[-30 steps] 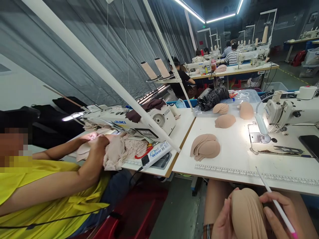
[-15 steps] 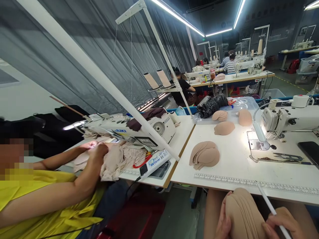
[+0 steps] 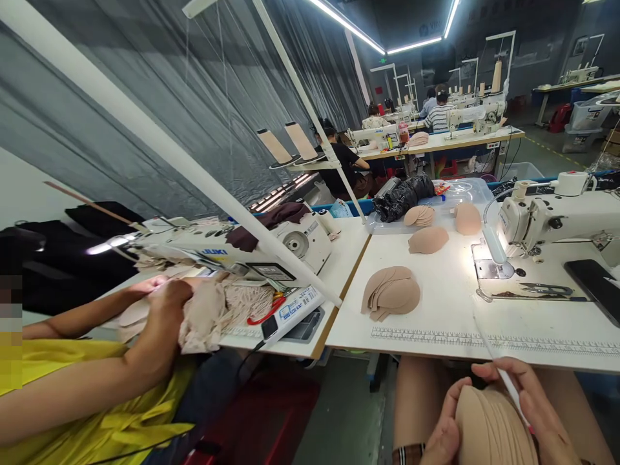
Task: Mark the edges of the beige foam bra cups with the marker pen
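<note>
Low in the view, on my lap below the table edge, a stack of beige foam cups (image 3: 489, 429) is held between both hands. My left hand (image 3: 443, 434) cups its left side. My right hand (image 3: 535, 410) rests on its right side and also grips a thin white pen (image 3: 501, 374) that points up and to the left. On the white table (image 3: 455, 323) in front lies another fanned pile of beige cups (image 3: 391, 292), with more cups (image 3: 429, 239) further back. A white sewing machine (image 3: 552, 216) stands at the right.
Black snips (image 3: 545, 289) and a dark phone (image 3: 593, 284) lie by the machine. A ruler strip (image 3: 484, 340) runs along the table's near edge. A black bag (image 3: 402, 192) sits at the back. A co-worker in yellow (image 3: 97, 381) sews at the left table (image 3: 310, 284); others work behind.
The view has shifted a little. The stack of cups has sunk lower in my lap, and my right hand has closed further over it with the pen now lying more flatly.
</note>
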`<control>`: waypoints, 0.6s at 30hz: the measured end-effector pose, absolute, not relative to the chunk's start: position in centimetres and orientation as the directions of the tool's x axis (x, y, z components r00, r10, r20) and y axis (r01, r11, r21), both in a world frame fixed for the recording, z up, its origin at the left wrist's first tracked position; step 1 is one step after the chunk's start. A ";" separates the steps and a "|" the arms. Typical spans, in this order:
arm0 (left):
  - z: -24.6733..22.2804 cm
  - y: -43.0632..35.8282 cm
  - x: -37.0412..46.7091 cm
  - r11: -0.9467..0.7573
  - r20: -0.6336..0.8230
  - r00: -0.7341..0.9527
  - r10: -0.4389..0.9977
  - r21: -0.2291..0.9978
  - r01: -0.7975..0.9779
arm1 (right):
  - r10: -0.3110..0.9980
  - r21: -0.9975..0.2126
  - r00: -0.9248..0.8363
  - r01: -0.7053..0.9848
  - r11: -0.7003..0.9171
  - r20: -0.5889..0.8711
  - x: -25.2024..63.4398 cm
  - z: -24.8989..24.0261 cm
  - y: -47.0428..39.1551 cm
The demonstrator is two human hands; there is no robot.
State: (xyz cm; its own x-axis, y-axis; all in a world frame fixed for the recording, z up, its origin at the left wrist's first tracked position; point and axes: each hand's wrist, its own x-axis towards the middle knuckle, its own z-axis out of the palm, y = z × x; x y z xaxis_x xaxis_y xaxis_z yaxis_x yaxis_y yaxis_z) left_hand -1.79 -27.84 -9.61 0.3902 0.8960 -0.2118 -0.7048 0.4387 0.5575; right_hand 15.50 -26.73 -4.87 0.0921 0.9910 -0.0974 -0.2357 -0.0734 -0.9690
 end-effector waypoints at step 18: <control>-10.4 -27.6 -4.2 0.448 -0.229 0.385 0.894 0.471 -0.760 | 0.964 -0.980 0.252 -0.196 -0.032 -0.082 19.0 -3.8 -26.0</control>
State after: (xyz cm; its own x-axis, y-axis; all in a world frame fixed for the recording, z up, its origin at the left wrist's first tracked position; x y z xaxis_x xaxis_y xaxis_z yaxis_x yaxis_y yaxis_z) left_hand -4.19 -27.60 -10.45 0.3847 0.8942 -0.2291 -0.7602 0.4477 0.4709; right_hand 19.04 -25.95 -3.76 0.2525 0.9641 -0.0821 -0.1961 -0.0321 -0.9801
